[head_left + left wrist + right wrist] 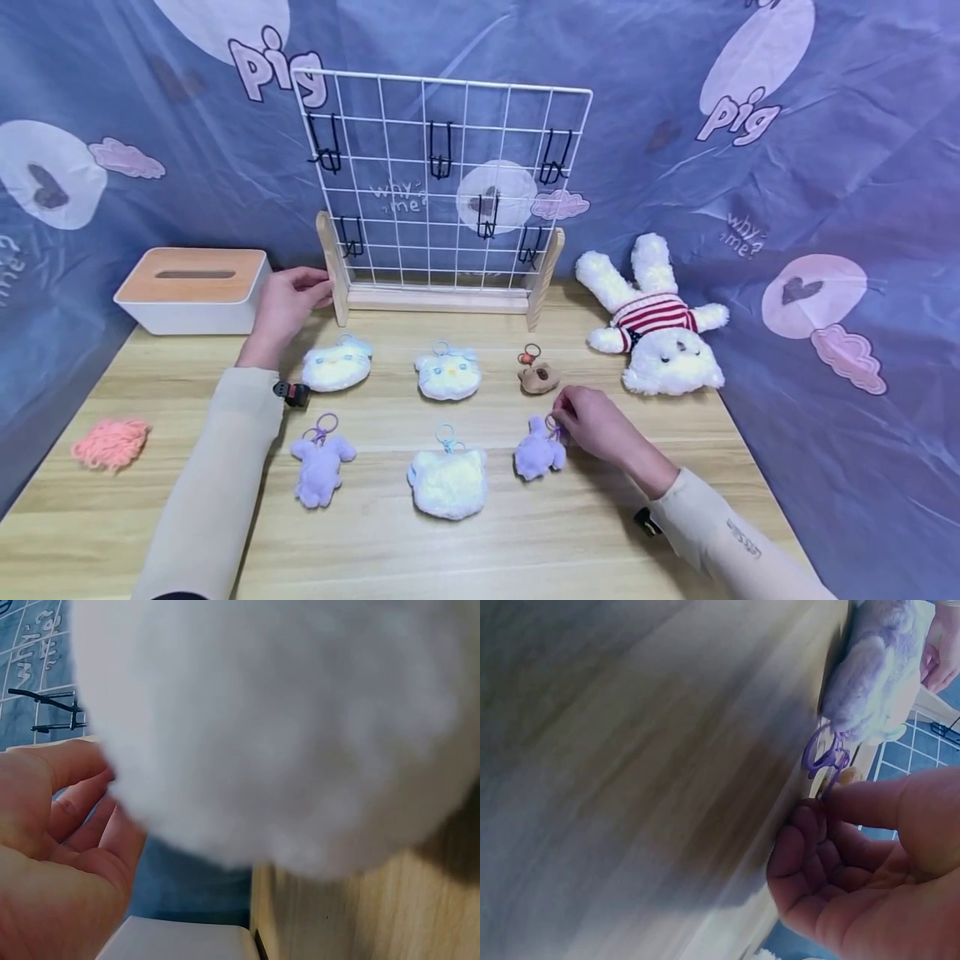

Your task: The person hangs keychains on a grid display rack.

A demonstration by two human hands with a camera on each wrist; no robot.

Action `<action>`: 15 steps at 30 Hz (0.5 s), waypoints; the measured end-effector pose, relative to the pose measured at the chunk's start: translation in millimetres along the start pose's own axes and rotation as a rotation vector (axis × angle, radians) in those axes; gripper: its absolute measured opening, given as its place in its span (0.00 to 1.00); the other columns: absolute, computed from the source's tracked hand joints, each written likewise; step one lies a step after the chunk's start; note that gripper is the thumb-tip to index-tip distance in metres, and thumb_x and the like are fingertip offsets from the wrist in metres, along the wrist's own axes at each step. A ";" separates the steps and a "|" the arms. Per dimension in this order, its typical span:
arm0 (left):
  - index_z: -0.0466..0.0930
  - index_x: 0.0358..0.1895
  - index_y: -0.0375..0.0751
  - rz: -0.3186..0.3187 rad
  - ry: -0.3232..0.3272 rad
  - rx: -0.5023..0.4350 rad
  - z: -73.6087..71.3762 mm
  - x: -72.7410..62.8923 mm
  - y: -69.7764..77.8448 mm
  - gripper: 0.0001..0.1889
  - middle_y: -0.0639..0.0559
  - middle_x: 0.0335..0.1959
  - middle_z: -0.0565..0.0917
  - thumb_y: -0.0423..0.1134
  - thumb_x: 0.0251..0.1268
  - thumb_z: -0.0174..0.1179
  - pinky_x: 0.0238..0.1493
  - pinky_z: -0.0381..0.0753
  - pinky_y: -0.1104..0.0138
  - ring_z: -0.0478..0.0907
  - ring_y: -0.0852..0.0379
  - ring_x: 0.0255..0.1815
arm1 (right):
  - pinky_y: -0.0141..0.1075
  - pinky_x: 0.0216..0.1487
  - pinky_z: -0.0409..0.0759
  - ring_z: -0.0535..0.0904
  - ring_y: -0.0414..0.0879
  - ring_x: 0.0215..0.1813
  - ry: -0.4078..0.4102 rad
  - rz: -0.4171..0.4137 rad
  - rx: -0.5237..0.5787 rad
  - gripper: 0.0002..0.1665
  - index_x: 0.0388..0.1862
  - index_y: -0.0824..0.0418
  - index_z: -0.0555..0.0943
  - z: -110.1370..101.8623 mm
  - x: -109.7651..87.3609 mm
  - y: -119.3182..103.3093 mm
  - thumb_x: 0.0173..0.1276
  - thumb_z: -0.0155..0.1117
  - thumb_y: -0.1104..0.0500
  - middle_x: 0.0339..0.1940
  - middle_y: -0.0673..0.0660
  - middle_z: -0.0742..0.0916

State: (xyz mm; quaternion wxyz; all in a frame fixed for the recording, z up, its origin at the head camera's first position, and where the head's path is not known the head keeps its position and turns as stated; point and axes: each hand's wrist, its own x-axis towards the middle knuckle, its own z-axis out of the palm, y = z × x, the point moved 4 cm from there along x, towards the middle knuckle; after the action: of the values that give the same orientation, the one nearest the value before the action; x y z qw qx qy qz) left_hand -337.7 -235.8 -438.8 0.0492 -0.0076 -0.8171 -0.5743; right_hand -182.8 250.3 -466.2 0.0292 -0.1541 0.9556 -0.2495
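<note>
My left hand [292, 300] is at the left wooden post [335, 271] of a white wire grid rack [444, 187], thumb and fingers pinching its edge. In the left wrist view, a blurred white plush [277, 727] hides the fingertips of that hand [67, 840]. With thumb and index finger, my right hand [600, 425] pinches the ring of a small purple plush keychain [538, 454], which lies on the table. The right wrist view shows the purple ring and clasp [825, 754] beside the curled fingers of the right hand [862, 870].
Black hooks [440, 150] hang on the grid. Other plush keychains lie in two rows: white ones [448, 483], a purple one [318, 471] and a brown one [538, 379]. A tissue box [202, 312], pink yarn [112, 443] and a white plush bear [671, 367] lie around.
</note>
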 end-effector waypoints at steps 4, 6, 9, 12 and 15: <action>0.82 0.67 0.20 -0.012 -0.003 -0.015 0.9 -0.6 0.0 0.20 0.20 0.63 0.85 0.33 0.85 0.65 0.47 0.93 0.81 0.86 0.79 0.33 | 0.35 0.27 0.79 0.78 0.39 0.29 0.071 -0.059 0.019 0.08 0.38 0.57 0.84 2.4 -1.8 5.2 0.80 0.70 0.60 0.28 0.49 0.86; 0.82 0.67 0.20 -0.017 -0.001 -0.015 0.9 -0.9 -0.2 0.20 0.20 0.63 0.85 0.33 0.85 0.65 0.46 0.93 0.82 0.86 0.79 0.33 | 0.33 0.28 0.81 0.79 0.38 0.29 0.051 -0.016 0.064 0.06 0.39 0.58 0.85 -1.9 -3.1 -1.9 0.79 0.72 0.61 0.29 0.49 0.87; 0.82 0.67 0.20 -0.014 0.002 -0.006 1.2 -1.4 0.7 0.19 0.21 0.63 0.86 0.32 0.85 0.64 0.46 0.93 0.82 0.85 0.79 0.33 | 0.31 0.34 0.84 0.82 0.37 0.33 0.015 0.071 0.116 0.02 0.45 0.60 0.89 -6.9 -5.5 -8.1 0.78 0.74 0.62 0.33 0.50 0.91; 0.82 0.67 0.20 -0.004 0.007 0.006 1.5 -1.8 2.1 0.19 0.21 0.62 0.86 0.32 0.85 0.64 0.46 0.92 0.83 0.85 0.79 0.34 | 0.28 0.41 0.87 0.85 0.38 0.39 -0.005 0.151 0.166 0.06 0.50 0.60 0.91 -10.8 -7.2 -9.9 0.78 0.75 0.61 0.38 0.51 0.94; 0.83 0.67 0.21 0.002 0.015 0.015 1.8 -2.3 3.0 0.19 0.22 0.61 0.87 0.32 0.85 0.64 0.45 0.92 0.83 0.85 0.79 0.33 | 0.28 0.42 0.87 0.86 0.40 0.40 -0.023 0.210 0.224 0.05 0.47 0.57 0.93 -14.3 -9.0 -9.8 0.77 0.76 0.58 0.40 0.51 0.95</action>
State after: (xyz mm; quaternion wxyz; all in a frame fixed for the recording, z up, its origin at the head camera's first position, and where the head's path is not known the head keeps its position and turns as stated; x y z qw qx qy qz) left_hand -335.4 -233.0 -436.8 0.0559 -0.0039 -0.8209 -0.5683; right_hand -173.4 251.7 -449.1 0.0831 -0.0517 0.9322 -0.3484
